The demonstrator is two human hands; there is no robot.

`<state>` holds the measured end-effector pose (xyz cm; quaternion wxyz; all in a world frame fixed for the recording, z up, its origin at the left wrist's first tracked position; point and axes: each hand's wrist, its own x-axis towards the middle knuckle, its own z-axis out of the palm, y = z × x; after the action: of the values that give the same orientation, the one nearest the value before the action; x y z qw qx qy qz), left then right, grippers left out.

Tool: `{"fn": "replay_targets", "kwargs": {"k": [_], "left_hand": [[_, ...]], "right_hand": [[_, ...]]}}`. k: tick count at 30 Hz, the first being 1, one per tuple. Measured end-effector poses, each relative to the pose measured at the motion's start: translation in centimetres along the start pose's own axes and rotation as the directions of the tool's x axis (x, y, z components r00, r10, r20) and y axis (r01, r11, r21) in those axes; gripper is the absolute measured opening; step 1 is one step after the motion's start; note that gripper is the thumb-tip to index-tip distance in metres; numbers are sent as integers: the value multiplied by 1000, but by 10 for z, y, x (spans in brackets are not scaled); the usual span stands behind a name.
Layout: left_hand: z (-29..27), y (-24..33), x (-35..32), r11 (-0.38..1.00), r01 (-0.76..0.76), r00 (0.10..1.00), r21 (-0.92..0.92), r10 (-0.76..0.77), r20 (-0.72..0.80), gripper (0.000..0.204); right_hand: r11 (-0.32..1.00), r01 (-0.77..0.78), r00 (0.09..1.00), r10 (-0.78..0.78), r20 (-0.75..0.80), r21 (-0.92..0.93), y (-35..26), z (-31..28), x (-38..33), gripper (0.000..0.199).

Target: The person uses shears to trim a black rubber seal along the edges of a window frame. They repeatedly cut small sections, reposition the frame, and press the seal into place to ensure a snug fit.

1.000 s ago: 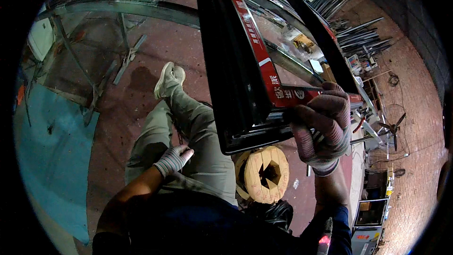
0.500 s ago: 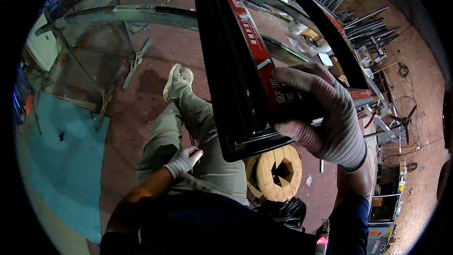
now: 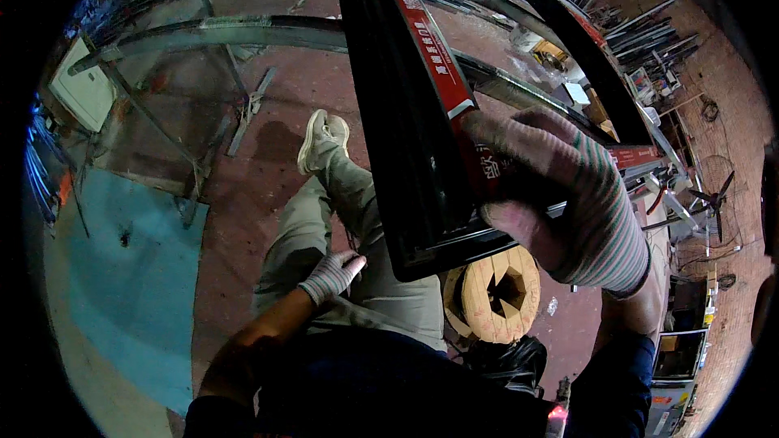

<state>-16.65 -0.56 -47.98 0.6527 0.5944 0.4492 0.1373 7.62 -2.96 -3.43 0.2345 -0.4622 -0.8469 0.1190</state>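
Observation:
A black window frame [image 3: 381, 122] with red printed film along its face rises in front of me, its lower corner hanging over my right thigh. My right hand [image 3: 568, 195], in a striped knit glove, grips the frame's near side close to that corner, fingers over the red film and thumb underneath. The far side of the frame runs off toward the upper right. My left hand [image 3: 331, 276], gloved alike with bare fingertips showing, rests low by my thigh. Its fingers are closed together; what they hold, if anything, is too small to make out.
A wooden spool [image 3: 507, 296] stands on the red floor by my right leg, with a black bag [image 3: 511, 361] behind it. Metal racks [image 3: 219, 32] cross ahead. A blue-green mat [image 3: 138, 276] lies left. A fan [image 3: 718, 203] and metal profiles [image 3: 649, 36] line the right.
The view has swung slightly left, so the floor, spool and both hands sit farther right. My right hand keeps its grip on the frame.

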Motion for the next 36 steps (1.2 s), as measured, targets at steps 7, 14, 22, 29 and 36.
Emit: {"fn": "replay_targets", "kwargs": {"k": [7,14,22,29,36], "left_hand": [[-1,54,-27,977,-46,994,210,64,-84,40],[0,13,-4,984,-28,999,173,34,-33,41],[1,14,-6,957,-142,987,253,157,-39,41],[0,10,-7,990,-131,989,44,133,-57,41],[-5,48,-23,984,-31,997,173,44,-69,41]], "right_hand": [[986,24,999,-30,-32,-166,-4,2,0,68],[997,37,999,-35,21,-75,-2,-6,4,76],[989,53,998,-51,22,-139,4,-4,-3,73],[974,65,997,-54,59,-216,-6,-3,2,60],[982,44,995,-26,100,-181,0,-8,1,59]]}}
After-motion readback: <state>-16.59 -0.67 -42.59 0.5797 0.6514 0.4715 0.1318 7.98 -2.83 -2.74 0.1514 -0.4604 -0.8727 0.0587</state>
